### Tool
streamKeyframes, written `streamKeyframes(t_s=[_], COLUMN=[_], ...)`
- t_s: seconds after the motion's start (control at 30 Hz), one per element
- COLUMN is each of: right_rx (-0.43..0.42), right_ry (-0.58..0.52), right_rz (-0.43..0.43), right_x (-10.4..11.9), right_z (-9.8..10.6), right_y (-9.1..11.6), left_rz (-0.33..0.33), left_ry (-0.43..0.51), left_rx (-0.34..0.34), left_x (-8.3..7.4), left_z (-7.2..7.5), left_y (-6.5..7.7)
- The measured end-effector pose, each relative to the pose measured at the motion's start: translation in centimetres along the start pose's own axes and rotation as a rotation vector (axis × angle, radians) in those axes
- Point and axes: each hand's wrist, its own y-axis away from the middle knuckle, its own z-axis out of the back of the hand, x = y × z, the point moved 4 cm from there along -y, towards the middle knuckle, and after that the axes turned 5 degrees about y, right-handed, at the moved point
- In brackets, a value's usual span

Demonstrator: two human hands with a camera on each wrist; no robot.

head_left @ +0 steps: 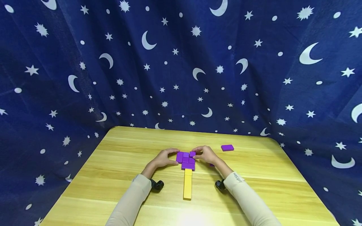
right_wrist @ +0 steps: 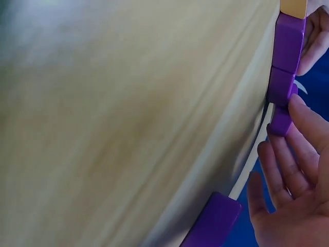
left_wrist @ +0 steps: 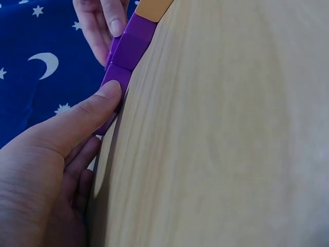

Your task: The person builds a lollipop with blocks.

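Observation:
Several purple blocks lie side by side in a cluster, with a long purple block point(head_left: 188, 166) along its near side. My left hand point(head_left: 164, 158) pinches the upright purple block point(head_left: 179, 157) at the cluster's left side, thumb at its near end and a finger at its far end. In the left wrist view, the left thumb point(left_wrist: 109, 90) presses the block's end. At the far right corner, my right hand point(head_left: 207, 154) pinches a small purple block point(head_left: 192, 154) that sits higher than its neighbours. The right hand point(right_wrist: 303, 170) partly hides that small block point(right_wrist: 280, 121) in the right wrist view.
A strip of yellow blocks point(head_left: 187, 186) runs from the cluster toward the near edge. One loose purple block point(head_left: 227, 147) lies at the back right. Another purple block point(head_left: 211, 164) is mostly hidden by the right forearm. A dark starry curtain point(head_left: 181, 78) hangs behind the wooden table point(head_left: 127, 141).

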Motion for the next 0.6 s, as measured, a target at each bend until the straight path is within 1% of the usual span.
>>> streamKeyframes(t_s=[0.1,0.2,0.3,0.4,0.6], right_rx=[0.018,0.033,0.055,0.075,0.078], right_ry=[0.006,0.01,0.014,0.012,0.026], right_rz=[-0.017,-0.031,-0.036,-0.034,-0.041], right_x=[0.0,0.05,-0.03,-0.01,0.12], right_z=[-0.17,-0.16,-0.08,-0.05,-0.18], right_y=[0.09,0.14,0.13,0.05,-0.12], left_rz=[-0.028,-0.02,0.011,0.025,0.024], left_ry=[-0.003,0.011,0.025,0.025,0.027], left_rx=[-0.007,-0.004,0.001,0.005,0.005], left_x=[-0.08,-0.08,-0.04,0.01,0.03], left_z=[-0.05,-0.06,-0.03,0.01,0.13], left_y=[0.08,0.05,0.04,-0.03,-0.06])
